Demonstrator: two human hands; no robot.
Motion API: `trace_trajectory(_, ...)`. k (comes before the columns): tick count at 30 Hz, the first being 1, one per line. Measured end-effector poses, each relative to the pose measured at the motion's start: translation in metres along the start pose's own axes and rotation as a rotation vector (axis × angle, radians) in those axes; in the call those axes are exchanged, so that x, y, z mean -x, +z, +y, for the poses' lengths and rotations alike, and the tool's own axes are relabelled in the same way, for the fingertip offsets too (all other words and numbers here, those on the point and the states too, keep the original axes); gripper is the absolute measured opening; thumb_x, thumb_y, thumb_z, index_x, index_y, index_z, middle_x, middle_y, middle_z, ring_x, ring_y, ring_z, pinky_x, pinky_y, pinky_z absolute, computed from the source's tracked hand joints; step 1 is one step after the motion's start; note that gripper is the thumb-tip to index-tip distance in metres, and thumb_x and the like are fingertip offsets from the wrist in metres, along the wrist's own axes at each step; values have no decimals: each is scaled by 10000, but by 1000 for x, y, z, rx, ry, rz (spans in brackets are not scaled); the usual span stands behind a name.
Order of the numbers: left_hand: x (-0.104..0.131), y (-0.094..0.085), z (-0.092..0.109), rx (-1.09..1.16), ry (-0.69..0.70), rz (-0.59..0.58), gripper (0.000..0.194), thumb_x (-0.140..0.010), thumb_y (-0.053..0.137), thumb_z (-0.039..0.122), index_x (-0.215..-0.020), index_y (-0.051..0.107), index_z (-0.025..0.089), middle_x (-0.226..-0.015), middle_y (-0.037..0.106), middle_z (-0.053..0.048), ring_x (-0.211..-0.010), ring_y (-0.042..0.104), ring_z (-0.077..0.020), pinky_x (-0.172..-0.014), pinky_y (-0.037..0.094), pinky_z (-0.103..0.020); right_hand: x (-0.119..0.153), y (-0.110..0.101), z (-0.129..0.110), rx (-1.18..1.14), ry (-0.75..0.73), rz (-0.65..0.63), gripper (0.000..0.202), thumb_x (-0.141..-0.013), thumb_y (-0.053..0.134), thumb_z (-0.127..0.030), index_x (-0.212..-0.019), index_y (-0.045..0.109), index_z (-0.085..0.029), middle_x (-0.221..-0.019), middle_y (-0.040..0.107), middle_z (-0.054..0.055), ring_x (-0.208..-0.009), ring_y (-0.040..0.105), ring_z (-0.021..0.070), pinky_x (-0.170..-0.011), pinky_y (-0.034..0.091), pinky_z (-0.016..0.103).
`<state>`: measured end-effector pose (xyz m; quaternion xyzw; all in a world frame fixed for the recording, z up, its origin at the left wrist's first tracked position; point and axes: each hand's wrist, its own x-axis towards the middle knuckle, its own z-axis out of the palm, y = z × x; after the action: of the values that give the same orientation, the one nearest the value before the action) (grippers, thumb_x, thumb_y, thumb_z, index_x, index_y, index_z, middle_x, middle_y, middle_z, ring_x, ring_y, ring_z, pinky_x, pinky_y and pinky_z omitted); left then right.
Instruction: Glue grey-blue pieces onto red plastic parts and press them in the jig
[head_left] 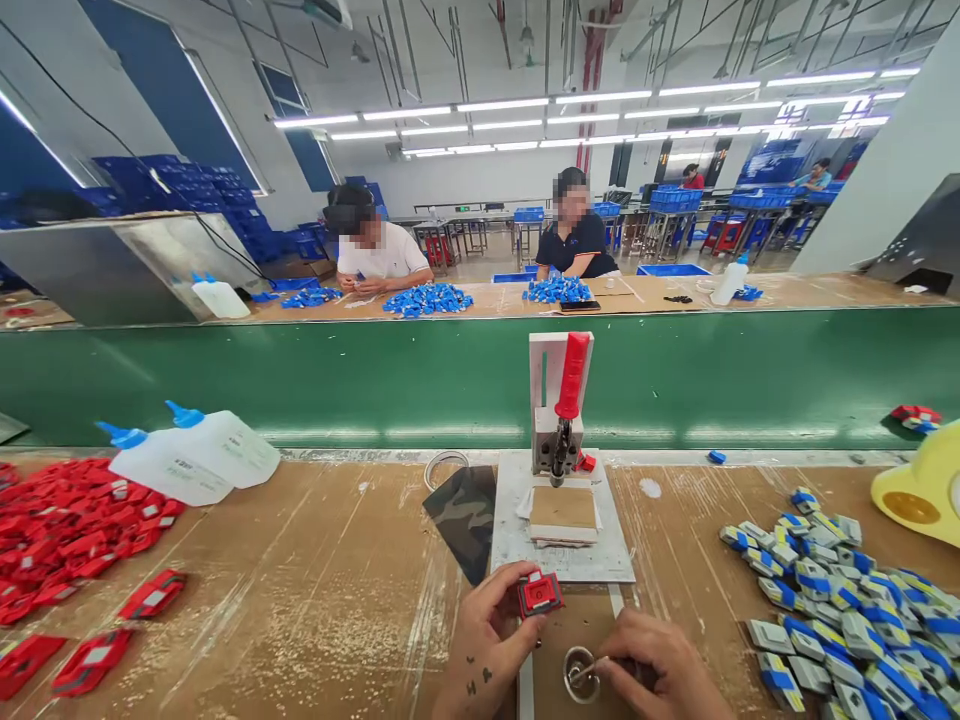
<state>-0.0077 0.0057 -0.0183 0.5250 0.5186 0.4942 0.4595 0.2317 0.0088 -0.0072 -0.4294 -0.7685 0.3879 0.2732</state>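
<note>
Left hand [491, 628]: I'm pinching a red plastic housing [539, 595] edgewise, likely keeping its face clear | right hand [654, 660], apart: I'm pinching a thin stick [592, 668] over a round dish [568, 672]

Bright ceiling tubes [604, 97], glare on green surface [420, 385], stretched edges

1. Pale far wall [480, 182]; blue panels [142, 70], left.
2. Strip lights [502, 104] in rows; red pipe [591, 55].
3. Bright windows [791, 115], far right.
4. Shiny floor [671, 256], red stools [724, 236]; blue crates [180, 195] stacked left.
5. Green band [427, 385] beyond brown counter [300, 560].
</note>
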Motion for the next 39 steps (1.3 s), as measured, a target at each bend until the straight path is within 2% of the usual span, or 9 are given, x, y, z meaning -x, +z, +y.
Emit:
trace_trajectory(4, 2, -10, 7, -137, 14, -41, 381, -739, 742, 236, -1115, 801, 234, -1080, 831, -78, -981, 771, -277, -891, 627, -330, 4, -15, -14, 6, 87, 94, 425, -972, 544, -527, -769, 795, -251, -681, 708, 41, -618, 608, 196, -598, 456, 278)
trace_trajectory(8, 4, -13, 1, -211, 123, -93, 442, -761, 711, 157, -1180, 781, 279, -1143, 817, -66, -1060, 757, -273, -978, 596, -358, 5, -22, -23, -25, 172, 236, 561, -918, 546, -672, -650, 750, -223, -609, 654, 22, -580, 564, 186, -583, 415, 287)
trace_trajectory(11, 4, -12, -3, -221, 220, -116, 519, -735, 704, 77, -1197, 772, 305, -1186, 803, -68, -1091, 753, -277, -987, 594, -366, 0, -21, -31, -168, 200, 313, 611, -860, 574, -749, -624, 737, -211, -595, 633, 18, -582, 560, 187, -575, 411, 285)
trace_trajectory(14, 5, -9, -3, -207, 278, -147, 530, -727, 704, 63, -1197, 768, 300, -1159, 807, -79, -1046, 768, -280, -935, 616, -358, -11, -17, -39, -333, 235, 385, 578, -825, 633, -743, -631, 739, -209, -616, 637, 19, -598, 562, 190, -576, 432, 278)
trace_trajectory(19, 8, 1, -3, -170, 277, -98, 494, -723, 690, 105, -1171, 770, 298, -1111, 812, -72, -998, 767, -271, -921, 606, -355, -25, -7, -40, -345, 221, 290, 549, -844, 636, -705, -651, 760, -206, -615, 624, 23, -583, 545, 184, -555, 439, 269)
trace_trajectory(26, 12, 3, -5, -217, 246, -74, 478, -708, 678, 145, -1150, 782, 296, -1122, 810, -75, -1032, 753, -276, -923, 603, -362, -24, 1, -30, -354, 212, 215, 488, -888, 631, -635, -712, 772, -201, -666, 672, 27, -622, 584, 184, -593, 449, 259)
trace_trajectory(32, 11, 3, -4, -208, 279, -71, 514, -701, 645, 101, -1156, 775, 302, -1135, 807, -66, -1026, 758, -263, -930, 603, -354, -19, -7, -29, -251, 207, 247, 476, -905, 627, -592, -668, 740, -196, -631, 622, 8, -588, 542, 171, -560, 393, 262)
trace_trajectory(36, 9, -4, -3, -247, 285, -78, 501, -739, 641, 95, -1182, 771, 289, -1144, 807, -82, -1045, 760, -271, -940, 611, -364, -14, -16, -32, -192, 188, 320, 488, -917, 607, -596, -645, 713, -205, -618, 597, 2, -585, 532, 174, -563, 390, 271)
trace_trajectory(39, 7, -12, -2, -301, 272, -96, 504, -767, 671, 94, -1217, 761, 304, -1180, 797, -80, -1073, 758, -271, -959, 608, -360, -11, -17, -35, -74, 121, 247, 429, -935, 608, -504, -629, 693, -217, -598, 596, -5, -556, 509, 161, -543, 370, 267)
